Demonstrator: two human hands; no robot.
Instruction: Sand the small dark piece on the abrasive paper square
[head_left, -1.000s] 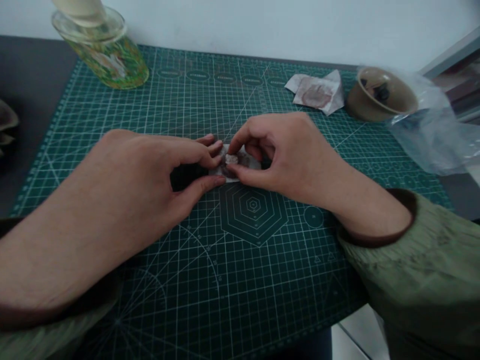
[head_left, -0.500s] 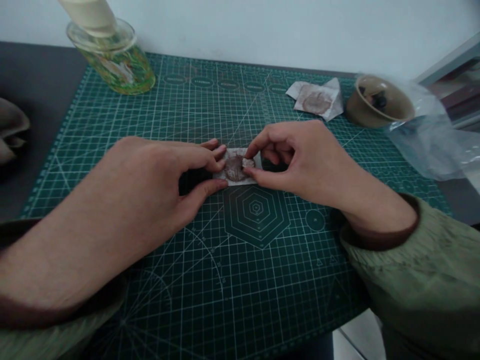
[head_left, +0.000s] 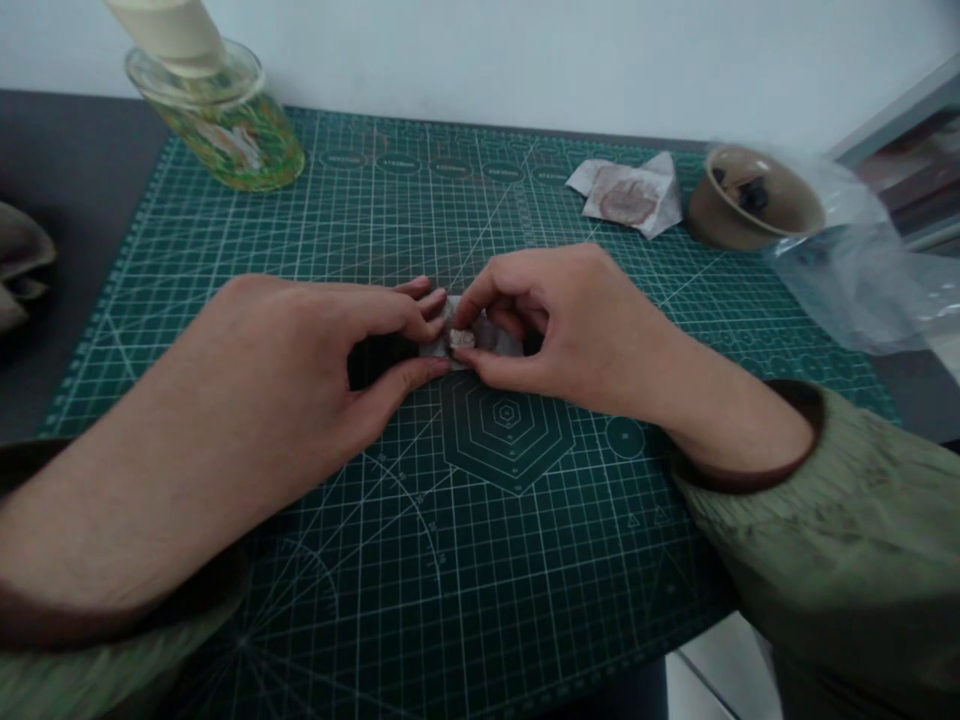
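A small white piece of paper (head_left: 505,342) with a brownish patch lies flat on the green cutting mat (head_left: 510,560), mostly covered by my hands. My left hand (head_left: 315,350) pins its left end, thumb at the near edge and fingertips at the far edge. My right hand (head_left: 555,320) pinches a small, rough, whitish lump (head_left: 461,340) between thumb and forefinger. The lump is down at the paper, close to my left fingertips. What exactly the lump is, I cannot make out.
A patterned glass jar (head_left: 247,140) with a cream-coloured object in it stands back left. Back right are a stained, creased paper (head_left: 626,195), a brown bowl (head_left: 712,215) holding dark bits, and a clear plastic bag (head_left: 840,290). A brownish object (head_left: 22,250) sits at the left edge.
My right hand has slid left across the paper with the lump, from the right side of the brownish patch to near my left fingertips. My left hand keeps its place on the paper.
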